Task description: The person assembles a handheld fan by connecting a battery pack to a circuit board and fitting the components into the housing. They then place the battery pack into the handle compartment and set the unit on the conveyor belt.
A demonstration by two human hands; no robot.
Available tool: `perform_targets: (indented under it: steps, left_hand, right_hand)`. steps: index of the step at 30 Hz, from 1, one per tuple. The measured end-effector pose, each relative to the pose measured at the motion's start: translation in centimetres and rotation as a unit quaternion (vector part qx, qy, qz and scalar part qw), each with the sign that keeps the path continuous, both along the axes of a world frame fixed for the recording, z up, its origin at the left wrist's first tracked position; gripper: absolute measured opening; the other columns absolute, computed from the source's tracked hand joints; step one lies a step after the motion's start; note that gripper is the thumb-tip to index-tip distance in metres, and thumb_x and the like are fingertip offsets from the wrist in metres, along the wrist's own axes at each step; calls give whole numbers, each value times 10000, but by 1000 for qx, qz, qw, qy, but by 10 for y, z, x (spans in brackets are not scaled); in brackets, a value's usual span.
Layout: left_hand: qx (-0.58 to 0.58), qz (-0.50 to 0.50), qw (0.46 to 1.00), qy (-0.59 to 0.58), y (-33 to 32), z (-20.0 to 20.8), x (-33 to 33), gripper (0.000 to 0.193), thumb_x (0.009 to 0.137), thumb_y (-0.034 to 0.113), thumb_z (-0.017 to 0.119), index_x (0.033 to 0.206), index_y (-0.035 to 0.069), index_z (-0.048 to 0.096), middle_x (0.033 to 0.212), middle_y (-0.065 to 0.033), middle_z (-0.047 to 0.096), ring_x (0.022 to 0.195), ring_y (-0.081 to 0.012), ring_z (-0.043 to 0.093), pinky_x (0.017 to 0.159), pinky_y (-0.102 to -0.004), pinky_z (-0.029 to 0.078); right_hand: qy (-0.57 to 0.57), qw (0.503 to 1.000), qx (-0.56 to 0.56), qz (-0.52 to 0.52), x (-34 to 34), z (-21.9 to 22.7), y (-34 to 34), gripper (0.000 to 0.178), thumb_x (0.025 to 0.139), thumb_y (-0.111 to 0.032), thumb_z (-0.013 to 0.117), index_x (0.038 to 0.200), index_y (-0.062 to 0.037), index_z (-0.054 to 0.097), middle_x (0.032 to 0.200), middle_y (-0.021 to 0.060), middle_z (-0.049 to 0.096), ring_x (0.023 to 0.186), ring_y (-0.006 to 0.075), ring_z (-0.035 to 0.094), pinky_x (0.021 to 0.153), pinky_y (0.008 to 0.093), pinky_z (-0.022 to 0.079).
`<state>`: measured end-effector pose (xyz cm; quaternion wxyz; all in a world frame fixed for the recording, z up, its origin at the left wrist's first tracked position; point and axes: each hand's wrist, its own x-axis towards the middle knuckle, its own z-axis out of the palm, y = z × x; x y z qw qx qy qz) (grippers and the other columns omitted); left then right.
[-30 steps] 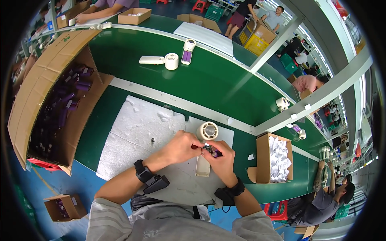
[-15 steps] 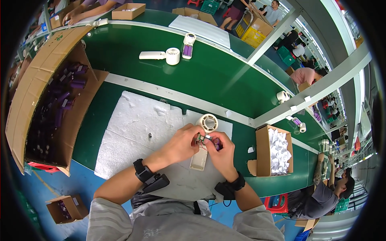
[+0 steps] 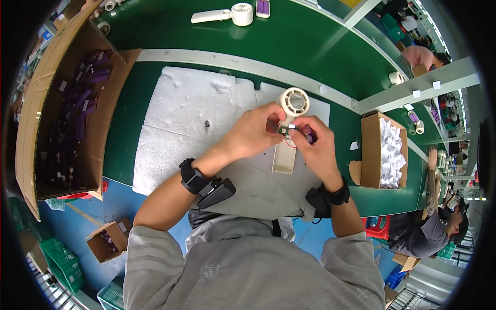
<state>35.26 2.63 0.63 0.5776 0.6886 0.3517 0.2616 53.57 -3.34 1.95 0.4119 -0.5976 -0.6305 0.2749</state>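
Note:
A white handheld fan (image 3: 283, 159) lies on the foam sheet, its round head pointing away from me and its handle open like a shallow tray. Over the top of the handle, my left hand (image 3: 257, 130) pinches the edge of a small green circuit board (image 3: 285, 129). My right hand (image 3: 321, 150) is closed around purple battery cells (image 3: 309, 135), with thumb and fingertips against the board's right side. Thin red wire loops below the board. Fingers partly hide the board and the cells.
White foam sheets (image 3: 181, 113) cover the green bench. At left stands a large carton (image 3: 49, 93) of purple cells; at right, a carton (image 3: 370, 150) of white paper pieces. Another fan (image 3: 242, 15) lies across the white rail (image 3: 206, 56). A co-worker (image 3: 426, 232) sits at right.
My view has tilted down, so the bench things sit higher in the picture. The board has come down against the top of the fan's handle, with both hands still on the parts.

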Motion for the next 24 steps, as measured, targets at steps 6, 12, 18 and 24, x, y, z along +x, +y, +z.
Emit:
perform_targets:
  steps: [6, 12, 18, 24]
  left_hand:
    - [-14, 12, 999, 31, -10, 4, 0, 335, 749, 2, 677, 1044, 47, 525, 864, -43, 601, 735, -114, 578, 660, -283, 481]
    - [29, 42, 997, 51, -17, 5, 3, 349, 728, 13, 663, 1039, 62, 512, 834, -56, 598, 712, -145, 585, 656, -308, 482]
    - [38, 58, 996, 53, -16, 4, 6, 363, 695, 74, 693, 1005, 62, 505, 784, -98, 633, 723, -274, 646, 688, -389, 498]
    - [49, 66, 995, 50, -12, 2, 9, 372, 695, 88, 696, 1012, 65, 502, 776, -102, 624, 723, -280, 642, 680, -394, 496]
  right_hand:
    - [-42, 998, -2, 55, 3, 2, -5, 167, 780, -4, 699, 928, -29, 627, 779, 21, 579, 615, 85, 485, 559, 239, 403]
    - [-83, 995, 49, 40, -4, -1, -9, 176, 775, -4, 698, 932, -23, 622, 832, 63, 599, 634, 132, 543, 577, 251, 436]
    - [-98, 993, 68, 23, -4, -4, -8, 186, 772, -1, 701, 940, -21, 623, 851, 84, 615, 653, 155, 578, 583, 266, 460]
    - [-126, 987, 96, 17, -7, 1, -5, 180, 766, -8, 713, 933, -13, 646, 840, 92, 631, 638, 164, 596, 568, 273, 470]
